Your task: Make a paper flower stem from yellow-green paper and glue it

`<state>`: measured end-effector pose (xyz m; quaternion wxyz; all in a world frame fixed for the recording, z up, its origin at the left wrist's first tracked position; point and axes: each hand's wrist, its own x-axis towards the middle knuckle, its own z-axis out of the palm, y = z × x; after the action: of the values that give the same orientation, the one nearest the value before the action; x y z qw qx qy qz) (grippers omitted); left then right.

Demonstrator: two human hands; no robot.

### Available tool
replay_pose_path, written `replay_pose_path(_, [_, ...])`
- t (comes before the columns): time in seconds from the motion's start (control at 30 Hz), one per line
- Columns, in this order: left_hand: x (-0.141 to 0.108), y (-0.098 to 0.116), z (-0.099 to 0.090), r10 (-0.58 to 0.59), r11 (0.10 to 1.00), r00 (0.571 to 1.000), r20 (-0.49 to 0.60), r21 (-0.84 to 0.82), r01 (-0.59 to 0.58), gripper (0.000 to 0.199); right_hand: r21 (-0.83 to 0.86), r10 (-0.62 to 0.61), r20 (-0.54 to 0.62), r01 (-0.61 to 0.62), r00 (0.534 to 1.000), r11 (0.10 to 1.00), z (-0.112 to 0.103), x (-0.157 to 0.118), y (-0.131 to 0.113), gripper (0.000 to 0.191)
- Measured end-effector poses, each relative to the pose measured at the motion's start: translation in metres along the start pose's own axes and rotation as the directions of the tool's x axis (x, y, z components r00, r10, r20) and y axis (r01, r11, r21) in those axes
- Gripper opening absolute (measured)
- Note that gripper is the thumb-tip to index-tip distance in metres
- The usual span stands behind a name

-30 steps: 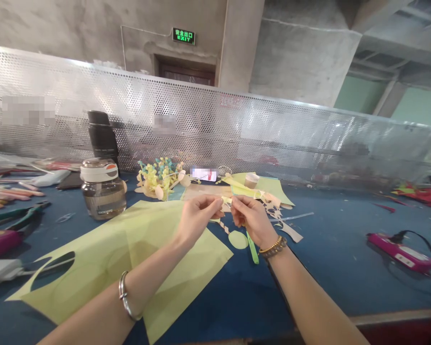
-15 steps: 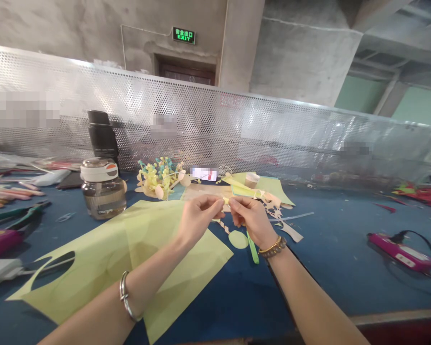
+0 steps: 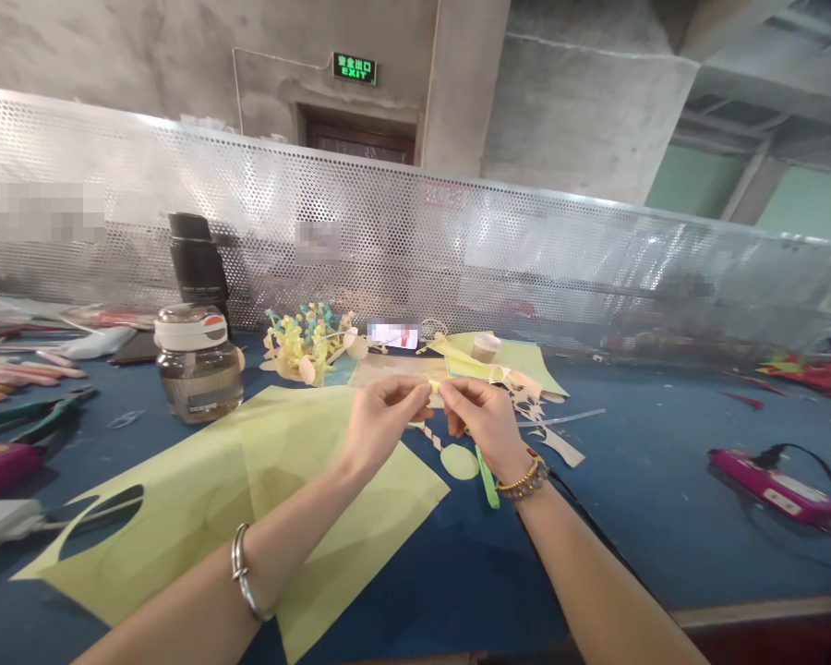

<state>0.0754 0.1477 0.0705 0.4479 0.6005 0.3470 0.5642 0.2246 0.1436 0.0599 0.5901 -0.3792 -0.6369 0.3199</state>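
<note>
Between the fingertips of both hands is a small pale yellow piece [image 3: 435, 387], mostly covered by the fingers; it may be paper. My left hand [image 3: 391, 411] pinches it from the left, and my right hand [image 3: 481, 411] pinches it from the right. Just below them lie a round yellow-green paper disc [image 3: 460, 463] and a twisted striped strip [image 3: 430, 436]. A bright green tool [image 3: 487, 478], its kind unclear, rests beside my right wrist. Under my left forearm spreads a large yellow-green paper sheet [image 3: 305, 517] with a hole cut in it.
A water bottle [image 3: 199, 369] and a black flask [image 3: 198, 263] stand at left. Behind the hands are yellow and teal craft flowers [image 3: 311, 342], a small cup [image 3: 486, 348] and cut paper scraps [image 3: 560, 446]. A purple power strip [image 3: 774, 488] lies right. A perforated metal screen [image 3: 560, 268] closes the back.
My right wrist has shifted and turned slightly, showing more of the black cable beside it. Both hands keep their pinch on the small yellow piece.
</note>
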Motion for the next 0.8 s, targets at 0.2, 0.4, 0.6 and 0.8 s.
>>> replay_pose_path(0.2, [-0.0002, 0.0003, 0.0002, 0.001, 1.0, 1.0, 0.0, -0.001, -0.001, 0.021, -0.007, 0.0, -0.009, 0.0, 1.0, 1.0, 0.0003, 0.0002, 0.0007, 0.022])
replay_pose_path(0.4, [-0.0007, 0.0005, -0.0002, -0.002, 1.0, 1.0, 0.025, -0.004, 0.002, 0.022, -0.025, -0.004, -0.019, 0.004, 1.0, 1.0, -0.0005, 0.0002, 0.0004, 0.023])
replay_pose_path(0.6, [-0.0008, 0.0006, -0.0001, -0.005, 1.0, 1.0, 0.028, 0.013, 0.005, 0.022, -0.02, 0.008, -0.031, -0.009, 0.999, 1.0, 0.0016, -0.0007, -0.0004, 0.022])
replay_pose_path(0.8, [0.0014, -0.0029, -0.0012, -0.027, 0.999, 0.999, 0.037, -0.022, 0.027, 0.02, 0.011, 0.014, 0.002, -0.014, 1.0, 1.0, 0.0014, -0.0014, -0.0016, 0.034])
